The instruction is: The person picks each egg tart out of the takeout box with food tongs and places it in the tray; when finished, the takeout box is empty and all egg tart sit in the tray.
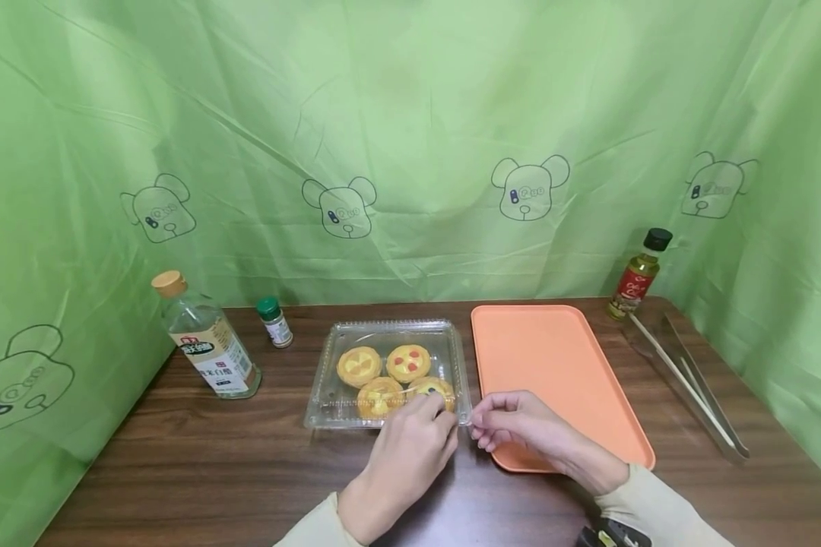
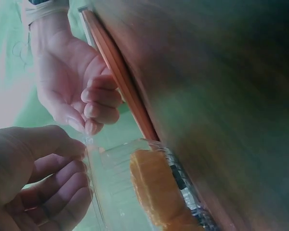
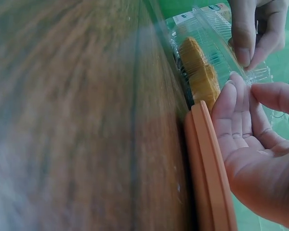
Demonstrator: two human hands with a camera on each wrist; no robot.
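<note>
- Left hand (image 1: pixel 410 448): thumb and fingers pinch the front edge of the clear container (image 1: pixel 318 399) of 4 tarts (image 1: pixel 359 368).
- Right hand (image 1: pixel 523 425): thumb and fingertips pinch its front right corner.
- Orange tray (image 1: pixel 540 357) just beside, rightward.

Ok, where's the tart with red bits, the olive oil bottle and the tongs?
Tart with red bits (image 1: pixel 408 364), head view: middle of its top.
Olive oil bottle (image 1: pixel 634 283), head view: its red label.
Tongs (image 1: pixel 683 381), head view: one long arm.
</note>
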